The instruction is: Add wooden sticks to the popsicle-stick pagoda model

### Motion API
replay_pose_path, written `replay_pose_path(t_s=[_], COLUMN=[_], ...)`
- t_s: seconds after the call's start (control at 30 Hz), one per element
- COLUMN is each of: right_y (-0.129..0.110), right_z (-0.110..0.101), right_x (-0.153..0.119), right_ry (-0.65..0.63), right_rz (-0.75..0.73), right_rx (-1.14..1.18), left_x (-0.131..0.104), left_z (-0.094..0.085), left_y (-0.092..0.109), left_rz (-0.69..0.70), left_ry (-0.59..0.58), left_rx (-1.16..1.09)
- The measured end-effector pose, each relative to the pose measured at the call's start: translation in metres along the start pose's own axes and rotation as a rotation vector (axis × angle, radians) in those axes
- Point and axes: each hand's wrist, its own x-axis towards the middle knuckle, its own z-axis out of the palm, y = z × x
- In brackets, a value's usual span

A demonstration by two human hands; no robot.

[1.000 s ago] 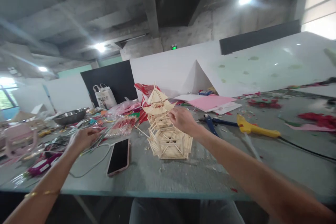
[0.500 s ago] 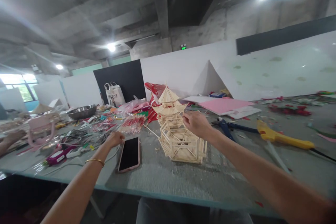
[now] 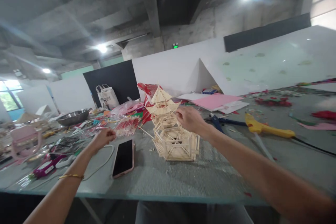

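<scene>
A pagoda model (image 3: 176, 147) built of thin pale wooden sticks stands upright on the table, with tiered roofs and a pointed top. My right hand (image 3: 191, 119) is at its right side, by the corner of a middle roof. The fingers there are pinched together; whether they grip the model or a small piece is hidden. My left hand (image 3: 103, 139), a gold bangle on its wrist, hovers left of the model with fingers curled closed. Anything inside them is too small to make out. Just below and right of it lies a phone (image 3: 124, 158) with a dark screen.
A yellow glue gun (image 3: 270, 129) with a black cord lies at right, near blue-handled pliers (image 3: 217, 123). Pink sheets (image 3: 214, 101) lie behind. At left are packaged red-tipped sticks (image 3: 127, 126), a purple-and-white power strip (image 3: 48, 168), a metal bowl (image 3: 75, 117) and a pink stand (image 3: 25, 140).
The view has turned a little to the right, so everything appears shifted left. My left hand has drawn slightly away from the phone. My right hand stays beside the pagoda model.
</scene>
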Motion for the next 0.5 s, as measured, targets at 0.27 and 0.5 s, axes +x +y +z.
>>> replay_pose_path(t_s=[0.27, 0.5], right_y=[-0.012, -0.046], right_z=[-0.030, -0.069], right_x=[-0.003, -0.067], right_ry=[0.084, 0.143], right_rz=[-0.001, -0.149], right_rx=[0.239, 0.422], left_x=[-0.057, -0.099], left_z=[0.011, 0.045], left_y=[0.111, 0.177], left_rz=[0.275, 0.562], left_ry=[-0.149, -0.145], left_rx=[-0.416, -0.223])
